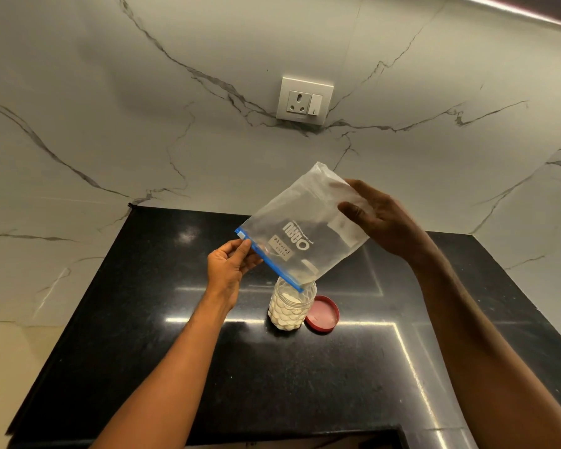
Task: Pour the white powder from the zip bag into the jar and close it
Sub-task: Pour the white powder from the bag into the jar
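A clear zip bag (300, 226) with a blue zip strip and white lettering hangs tilted, mouth down, over the jar. My left hand (229, 268) pinches the blue zip edge at its left end. My right hand (378, 218) grips the bag's raised bottom end. The lower corner of the zip edge sits right at the mouth of an open, clear dimpled jar (290, 311), which stands upright on the counter and holds white powder. The bag looks nearly empty. A red lid (322, 314) lies upside down on the counter, touching the jar's right side.
The black polished counter (182, 351) has a front edge near me and a cut-out at the lower right. A marble wall rises behind it with a white socket and switch plate (304, 100).
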### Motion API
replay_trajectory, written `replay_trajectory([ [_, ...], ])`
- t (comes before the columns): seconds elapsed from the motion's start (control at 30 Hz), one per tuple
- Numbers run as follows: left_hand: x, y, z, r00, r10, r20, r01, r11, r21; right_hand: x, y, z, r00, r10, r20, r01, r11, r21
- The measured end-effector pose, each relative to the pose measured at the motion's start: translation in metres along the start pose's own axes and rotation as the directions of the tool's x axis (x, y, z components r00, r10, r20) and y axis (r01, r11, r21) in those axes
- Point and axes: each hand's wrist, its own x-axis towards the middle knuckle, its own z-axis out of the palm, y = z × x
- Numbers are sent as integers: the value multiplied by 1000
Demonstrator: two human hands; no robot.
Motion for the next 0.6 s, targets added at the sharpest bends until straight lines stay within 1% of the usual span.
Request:
replay_trajectory([
  [0.07,1,-2,-1,1000,2,-19,-2,1000,1,-4,1,1,994,57,97,-56,998,-13],
  [0.17,0,-5,-4,999,-8,-33,8,1000,0,-7,-1,-2,982,89,167,-80,995,-63],
  [0.23,0,-6,-3,999,-11,-31,11,1000,0,-8,-4,-4,980,70,188,-51,993,-104],
  [0.3,1,-7,-2,1000,-10,-24,10,1000,0,-7,-6,-6,981,11,193,19,988,-151],
  [0.37,1,-6,-2,1000,-9,-25,9,1000,1,-7,-5,-9,988,-22,156,46,987,-155],
  [0.47,1,-5,-4,1000,-7,-31,7,1000,0,-6,-2,-14,999,-17,50,24,988,-150],
  [0.6,2,-4,-7,1000,2,-18,-1,1000,8,-7,0,-13,999,-26,-24,22,986,-165],
])
